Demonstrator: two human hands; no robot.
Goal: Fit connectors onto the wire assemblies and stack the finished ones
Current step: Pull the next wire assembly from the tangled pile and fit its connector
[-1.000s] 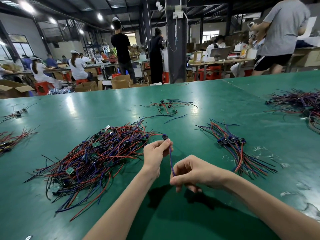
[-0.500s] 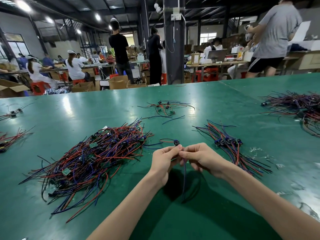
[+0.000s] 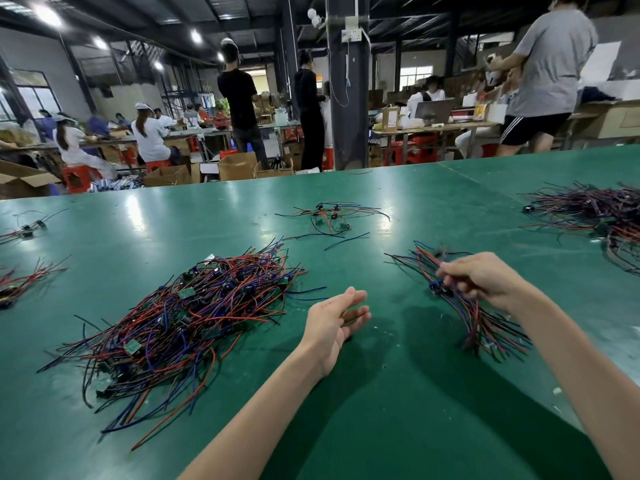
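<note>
A big tangled heap of red, blue and black wire assemblies with small green boards lies on the green table to my left. A neater stack of assemblies with connectors lies to my right. My right hand hovers over the top of that stack, fingers curled and pinching a wire assembly there; the hand is blurred. My left hand is open, palm turned inward, fingers straight, holding nothing, between the two piles just above the table.
A few loose assemblies lie further back at centre. Another large wire heap sits at the far right, small bunches at the far left edge. Beyond the green table people work at benches among cardboard boxes.
Both hands were together at centre working one wire and connector. My right hand has since carried it right onto the stack; my left hand let go and opened.
</note>
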